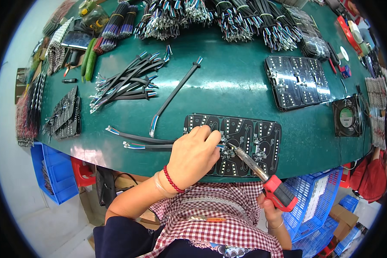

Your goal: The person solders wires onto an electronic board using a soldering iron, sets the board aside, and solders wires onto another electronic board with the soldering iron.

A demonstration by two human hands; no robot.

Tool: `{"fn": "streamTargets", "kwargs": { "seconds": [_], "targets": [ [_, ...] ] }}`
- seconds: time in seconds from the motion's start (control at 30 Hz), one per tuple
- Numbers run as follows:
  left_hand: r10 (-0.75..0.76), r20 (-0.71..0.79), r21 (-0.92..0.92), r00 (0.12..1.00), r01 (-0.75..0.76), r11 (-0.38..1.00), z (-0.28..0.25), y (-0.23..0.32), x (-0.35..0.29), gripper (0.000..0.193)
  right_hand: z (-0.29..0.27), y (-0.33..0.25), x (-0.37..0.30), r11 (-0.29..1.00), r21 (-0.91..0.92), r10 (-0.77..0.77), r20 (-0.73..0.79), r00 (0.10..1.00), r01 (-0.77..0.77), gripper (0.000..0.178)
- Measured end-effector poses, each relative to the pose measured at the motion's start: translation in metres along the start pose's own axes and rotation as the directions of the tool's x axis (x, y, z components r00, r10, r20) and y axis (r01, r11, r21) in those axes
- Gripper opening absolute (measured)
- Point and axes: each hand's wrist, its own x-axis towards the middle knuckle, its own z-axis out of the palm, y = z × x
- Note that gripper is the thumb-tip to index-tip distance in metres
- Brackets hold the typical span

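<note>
My left hand [195,150] is closed on a black sleeved cable [152,146], pressing its coloured wire ends against a black circuit board panel [268,131]. A second black cable [144,138] also runs under this hand; whether the fingers grip it too is hidden. Wrapped round a red and black soldering iron [280,193], my right hand [270,210] sits low at the table's front edge. The iron's metal tip reaches the board's middle, right beside the wire ends. My left fingers partly cover the panel's left side.
Loose cables [127,81] lie in a pile to the left, with one single cable [176,94] beside it. Stacked circuit boards [296,81] stand at the right, near a small fan [347,116]. Cucumbers [90,60] and cable bundles [230,21] are farther back.
</note>
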Motion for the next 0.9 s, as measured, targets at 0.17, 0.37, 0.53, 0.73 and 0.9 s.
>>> {"fn": "streamTargets", "kwargs": {
  "seconds": [0.17,0.37,0.53,0.73,0.9],
  "targets": [
    [-0.003,0.006,0.002,1.0,0.003,1.0,0.001,0.0,0.0,0.024,0.002,-0.003,0.002,1.0,-0.025,0.009,-0.012,1.0,-0.009,0.03],
    [-0.001,0.024,-0.015,1.0,0.002,1.0,-0.002,0.0,0.0,0.025,0.001,-0.002,0.002,0.999,-0.039,0.016,-0.012,1.0,-0.017,0.026],
    [-0.002,0.027,-0.006,1.0,0.002,1.0,-0.001,0.0,0.001,0.025,0.001,0.002,0.002,0.996,-0.081,0.032,-0.016,0.999,-0.033,0.023],
    [-0.01,0.026,-0.013,1.0,0.011,1.0,-0.002,0.0,0.0,0.024,0.0,-0.002,0.003,0.998,-0.061,0.01,-0.012,1.0,-0.01,0.023],
    [-0.016,0.04,-0.014,0.999,0.017,1.0,-0.001,0.0,0.0,0.024,0.0,-0.009,0.001,0.987,0.137,0.09,-0.018,0.996,-0.086,0.028]
  ]
}}
